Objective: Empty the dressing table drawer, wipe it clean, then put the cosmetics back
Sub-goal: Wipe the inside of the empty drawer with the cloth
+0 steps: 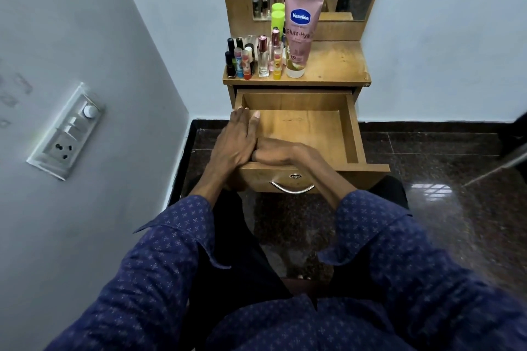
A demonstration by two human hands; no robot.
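While drawer (302, 128) stands open, left hand (236, 139) fingers flat along left wall; right hand (273, 152) fingers loosely curled, holding nothing.

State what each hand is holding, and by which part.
Left hand rests flat on the drawer's left wall, gripping nothing. Right hand's fingers are hidden beneath it: cannot tell.
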